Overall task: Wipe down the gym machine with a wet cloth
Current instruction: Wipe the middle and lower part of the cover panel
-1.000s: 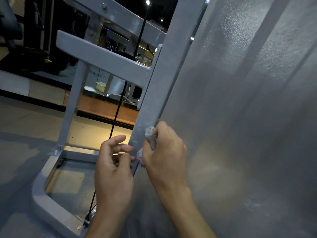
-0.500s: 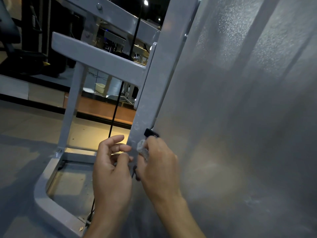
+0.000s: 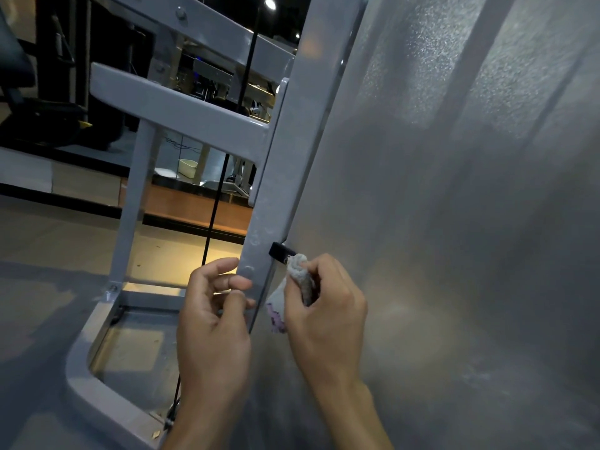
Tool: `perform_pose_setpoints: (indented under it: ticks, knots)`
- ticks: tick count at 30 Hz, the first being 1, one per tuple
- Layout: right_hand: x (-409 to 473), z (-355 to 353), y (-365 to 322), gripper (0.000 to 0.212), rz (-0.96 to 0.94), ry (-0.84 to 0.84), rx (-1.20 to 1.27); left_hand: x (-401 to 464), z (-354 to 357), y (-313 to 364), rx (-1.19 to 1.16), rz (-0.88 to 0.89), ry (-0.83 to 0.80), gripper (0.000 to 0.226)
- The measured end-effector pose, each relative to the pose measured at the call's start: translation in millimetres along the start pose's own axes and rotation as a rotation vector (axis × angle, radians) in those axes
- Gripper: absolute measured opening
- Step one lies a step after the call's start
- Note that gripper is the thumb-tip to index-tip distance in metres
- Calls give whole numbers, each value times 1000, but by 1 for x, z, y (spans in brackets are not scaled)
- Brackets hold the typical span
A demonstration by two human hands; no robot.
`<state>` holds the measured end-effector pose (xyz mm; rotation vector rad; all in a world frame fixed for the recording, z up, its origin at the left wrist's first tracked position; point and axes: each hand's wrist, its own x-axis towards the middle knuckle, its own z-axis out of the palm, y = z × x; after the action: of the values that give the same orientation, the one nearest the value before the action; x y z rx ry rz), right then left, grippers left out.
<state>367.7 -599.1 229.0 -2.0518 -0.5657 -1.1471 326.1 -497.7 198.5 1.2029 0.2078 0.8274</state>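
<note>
The gym machine's grey upright post (image 3: 292,151) runs from top centre down to my hands, with a frosted grey panel (image 3: 454,222) on its right. My right hand (image 3: 324,313) grips a bunched white cloth (image 3: 300,274) and holds its tip against a small black clip (image 3: 281,251) at the seam between post and panel. To the left of the post, my left hand (image 3: 214,319) has its fingers curled; the fingertips touch the post's front face.
A grey crossbar (image 3: 175,105) and a thinner upright (image 3: 133,216) form the frame on the left. A black cable (image 3: 214,206) runs down behind my left hand. The curved base rail (image 3: 97,394) lies on the floor at lower left.
My right hand slid down the post and off the black clip, which now shows. It then shifted right, so more of the cloth shows, with its tip at the clip. My left hand barely moved.
</note>
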Motion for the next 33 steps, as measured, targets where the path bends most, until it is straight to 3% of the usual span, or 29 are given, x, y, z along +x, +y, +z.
perform_pose_setpoints:
  ticks: [4, 12, 17, 21, 26, 28, 33]
  knots:
    - [8, -2, 1, 23, 0, 80, 24, -1, 1, 0, -4, 18, -44, 34]
    - [-3, -15, -1, 25, 6, -95, -24, -12, 7, 7, 135, 172, -298, 26]
    - [-13, -47, 2, 34, 293, -147, 317, -18, 14, 10, 137, 233, -447, 12]
    - [-20, -65, 11, 43, 377, -237, 530, -25, 19, 10, 167, 281, -526, 26]
    - [-30, -77, 11, 52, 399, -375, 723, -24, 27, 7, 174, 266, -479, 36]
    - [-36, -76, 11, 56, 424, -403, 749, -20, 29, 9, 261, 355, -444, 32]
    - [-47, -79, 15, 43, 481, -276, 733, 9, 23, 22, 379, 538, -91, 18]
